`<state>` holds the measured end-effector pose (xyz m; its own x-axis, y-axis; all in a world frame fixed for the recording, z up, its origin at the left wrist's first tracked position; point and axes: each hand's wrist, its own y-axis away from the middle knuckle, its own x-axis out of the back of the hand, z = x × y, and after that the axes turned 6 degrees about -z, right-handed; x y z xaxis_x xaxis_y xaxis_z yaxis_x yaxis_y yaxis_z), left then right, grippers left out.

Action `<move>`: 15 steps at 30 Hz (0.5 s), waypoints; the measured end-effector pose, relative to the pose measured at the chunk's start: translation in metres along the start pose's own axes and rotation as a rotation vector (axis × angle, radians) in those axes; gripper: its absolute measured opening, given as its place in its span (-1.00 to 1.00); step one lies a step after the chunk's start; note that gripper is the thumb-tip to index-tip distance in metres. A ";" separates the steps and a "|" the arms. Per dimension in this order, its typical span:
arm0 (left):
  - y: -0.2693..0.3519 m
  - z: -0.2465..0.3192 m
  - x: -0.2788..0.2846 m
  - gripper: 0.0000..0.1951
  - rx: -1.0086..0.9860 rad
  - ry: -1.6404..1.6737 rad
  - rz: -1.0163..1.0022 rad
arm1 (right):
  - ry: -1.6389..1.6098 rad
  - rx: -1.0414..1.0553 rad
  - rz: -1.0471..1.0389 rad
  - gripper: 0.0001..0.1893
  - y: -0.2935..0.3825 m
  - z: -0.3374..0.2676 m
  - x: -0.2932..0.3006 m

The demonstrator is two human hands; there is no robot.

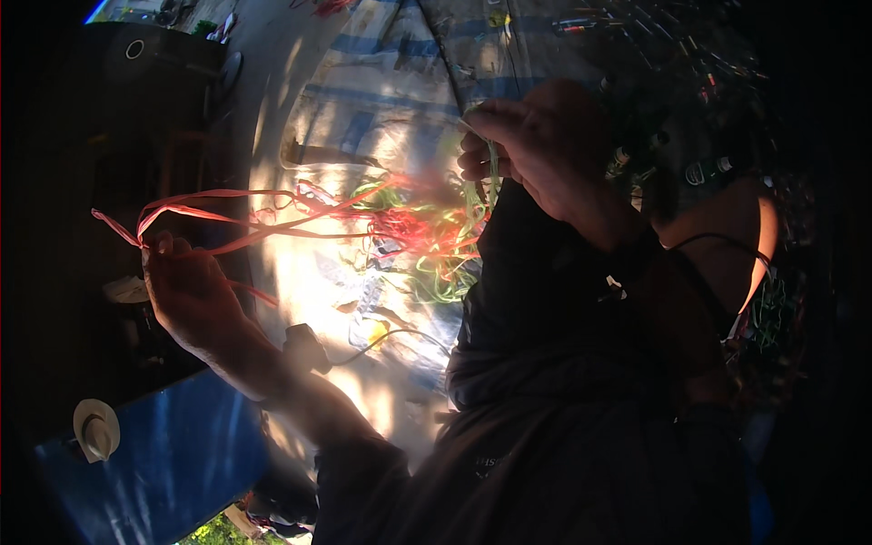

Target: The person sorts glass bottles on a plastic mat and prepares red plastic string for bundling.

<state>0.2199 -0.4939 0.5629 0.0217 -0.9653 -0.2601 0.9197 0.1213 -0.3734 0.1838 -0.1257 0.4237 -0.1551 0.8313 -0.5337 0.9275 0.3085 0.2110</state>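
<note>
Out to the left, my left hand point(194, 293) pinches several red plastic strands point(225, 216) between thumb and fingers. The strands stretch right, toward a loose tangle of red and green strands point(422, 231) on the sunlit ground sheet. My right hand point(528, 150), raised above my knee, holds thin green strands point(492, 163) that hang down from its fingertips. Where those green strands end is lost in the tangle. Strong glare washes out part of the sheet, and my dark clothing hides the tangle's right edge.
Green glass bottles point(708, 170) lie to the right in shadow. A straw-coloured hat point(97, 430) rests on a blue surface point(177, 449) at lower left. A cable point(388, 335) runs from a dark device on my left wrist. The patterned sheet point(375, 102) spreads out ahead.
</note>
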 end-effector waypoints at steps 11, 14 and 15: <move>0.006 0.003 -0.016 -0.96 -0.155 -0.459 0.428 | 0.053 0.126 -0.043 -0.76 -0.016 0.000 -0.018; 0.006 0.012 0.024 -0.75 -0.134 -0.325 0.163 | 0.263 0.242 -0.175 -0.79 -0.029 0.008 -0.031; 0.002 0.013 0.034 -0.77 -0.041 -0.141 -0.010 | 0.263 0.239 -0.177 -0.79 -0.033 0.019 -0.025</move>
<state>0.2278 -0.5291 0.5653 0.0698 -0.9891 -0.1297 0.9035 0.1178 -0.4121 0.1639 -0.1657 0.4144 -0.3727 0.8745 -0.3106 0.9269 0.3671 -0.0786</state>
